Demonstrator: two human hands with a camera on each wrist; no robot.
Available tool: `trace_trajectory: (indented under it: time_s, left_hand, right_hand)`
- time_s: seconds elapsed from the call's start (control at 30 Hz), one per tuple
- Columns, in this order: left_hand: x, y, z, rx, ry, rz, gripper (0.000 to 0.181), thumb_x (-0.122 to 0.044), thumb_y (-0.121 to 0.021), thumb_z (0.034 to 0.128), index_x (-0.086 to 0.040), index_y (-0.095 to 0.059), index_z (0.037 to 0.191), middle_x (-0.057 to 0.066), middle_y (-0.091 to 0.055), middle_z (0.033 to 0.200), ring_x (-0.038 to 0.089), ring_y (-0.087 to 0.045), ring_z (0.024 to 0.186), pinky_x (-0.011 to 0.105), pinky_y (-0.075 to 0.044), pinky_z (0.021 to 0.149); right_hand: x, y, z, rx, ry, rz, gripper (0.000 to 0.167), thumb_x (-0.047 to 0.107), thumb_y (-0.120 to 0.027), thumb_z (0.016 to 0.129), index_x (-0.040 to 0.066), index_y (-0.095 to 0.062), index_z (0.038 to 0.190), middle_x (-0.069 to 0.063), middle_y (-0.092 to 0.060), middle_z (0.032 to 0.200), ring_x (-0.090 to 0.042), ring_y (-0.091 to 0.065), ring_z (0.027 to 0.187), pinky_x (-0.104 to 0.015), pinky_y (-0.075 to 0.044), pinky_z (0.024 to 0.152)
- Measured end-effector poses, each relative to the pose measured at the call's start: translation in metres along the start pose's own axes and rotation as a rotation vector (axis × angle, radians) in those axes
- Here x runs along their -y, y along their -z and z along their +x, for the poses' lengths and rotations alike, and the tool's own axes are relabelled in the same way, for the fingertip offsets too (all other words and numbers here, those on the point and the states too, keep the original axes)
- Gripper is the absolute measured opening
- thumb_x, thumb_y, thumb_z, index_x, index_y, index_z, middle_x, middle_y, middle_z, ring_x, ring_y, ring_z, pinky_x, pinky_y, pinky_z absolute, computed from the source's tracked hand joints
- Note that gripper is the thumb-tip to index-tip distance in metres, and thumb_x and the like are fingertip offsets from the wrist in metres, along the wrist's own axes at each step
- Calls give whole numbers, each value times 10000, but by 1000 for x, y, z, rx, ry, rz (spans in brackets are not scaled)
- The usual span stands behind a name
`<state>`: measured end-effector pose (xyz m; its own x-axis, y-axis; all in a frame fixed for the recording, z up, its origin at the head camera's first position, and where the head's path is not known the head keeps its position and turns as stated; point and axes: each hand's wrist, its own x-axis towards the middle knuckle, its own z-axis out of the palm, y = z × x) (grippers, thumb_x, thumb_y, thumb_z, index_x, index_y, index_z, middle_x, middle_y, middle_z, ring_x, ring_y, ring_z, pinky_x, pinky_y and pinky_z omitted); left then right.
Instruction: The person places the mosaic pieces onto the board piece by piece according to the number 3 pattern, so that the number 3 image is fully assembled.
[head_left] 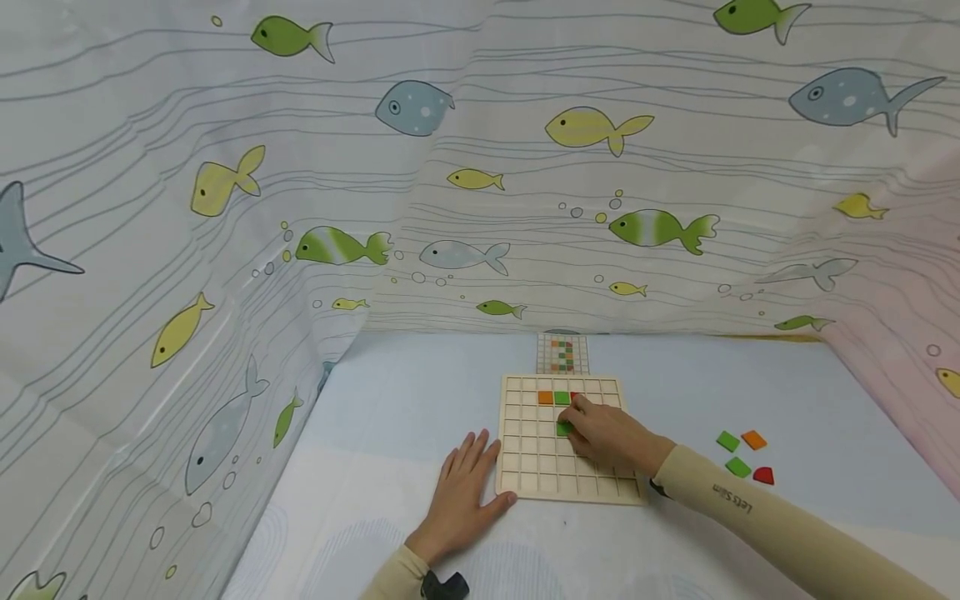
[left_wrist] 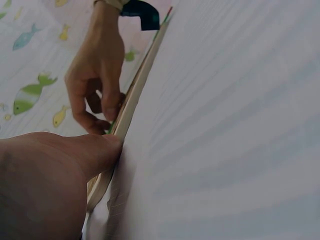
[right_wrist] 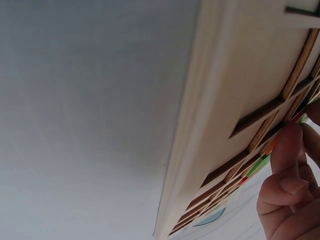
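A wooden grid board [head_left: 536,475] lies on the table. My left hand [head_left: 463,500] lies beside its left edge, fingers straight and spread, with the thumb [left_wrist: 102,150] touching the board's rim in the left wrist view. Over the board's middle, my right hand [head_left: 611,435] pinches a green square tile [head_left: 563,428] at a grid cell; the fingertips partly cover it. One row near the top bears an orange tile [head_left: 545,398], a green tile [head_left: 562,398] and a red tile [head_left: 575,396], the last partly hidden by my right hand. In the right wrist view, curled right fingers [right_wrist: 286,150] reach the grid.
Behind the board is a small pattern card [head_left: 543,357] with coloured squares on a grid. Right of the board lie loose pieces: two green tiles [head_left: 727,441], an orange tile [head_left: 753,439] and a red rounded piece [head_left: 763,476]. A fish-printed sheet [head_left: 525,200] stands around the table.
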<state>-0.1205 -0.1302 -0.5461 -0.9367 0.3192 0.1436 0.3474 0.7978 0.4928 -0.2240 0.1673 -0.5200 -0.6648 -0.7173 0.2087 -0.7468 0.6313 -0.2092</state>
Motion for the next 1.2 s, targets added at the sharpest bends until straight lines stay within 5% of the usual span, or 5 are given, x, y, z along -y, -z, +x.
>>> trace_trajectory:
  time_s: [0.3, 0.63, 0.97, 1.2]
  left_hand:
    - [1, -2, 1, -1, -4, 3, 769, -529, -652, 1000, -92, -455, 1602, 171, -363, 1711, 419, -282, 1604, 664, -244, 1268]
    - [4, -3, 0, -16, -19, 19, 780, -539, -654, 997, -83, -457, 1599, 176, -374, 1704, 419, -302, 1596, 664, -263, 1257]
    - [3, -4, 0, -21, -22, 12, 774, -518, -653, 998, -77, -452, 1601, 178, -365, 1708, 422, -287, 1601, 667, -248, 1261]
    - [1, -1, -1, -16, -17, -3, 765, -491, -657, 1002, -56, -454, 1597, 188, -362, 1707, 426, -280, 1603, 664, -239, 1260]
  right_hand:
    - [0, 6, -6, -17, -2, 42, 235, 113, -711, 994, 91, -692, 1227, -5, -570, 1041, 4, -403, 612, -145, -422, 576]
    - [-18, 30, -25, -7, -166, 39, 299, 163, -706, 996, 73, -696, 1281, -42, -600, 1169, 2, -440, 624, -177, -442, 589]
    - [-50, 52, -75, -71, -249, -72, 283, 131, -762, 949, 71, -719, 1222, -41, -616, 1129, 10, -434, 636, -198, -433, 568]
    - [-70, 74, -117, -27, -320, -112, 301, 139, -780, 946, 48, -712, 1225, -77, -620, 1109, -6, -440, 635, -217, -441, 556]
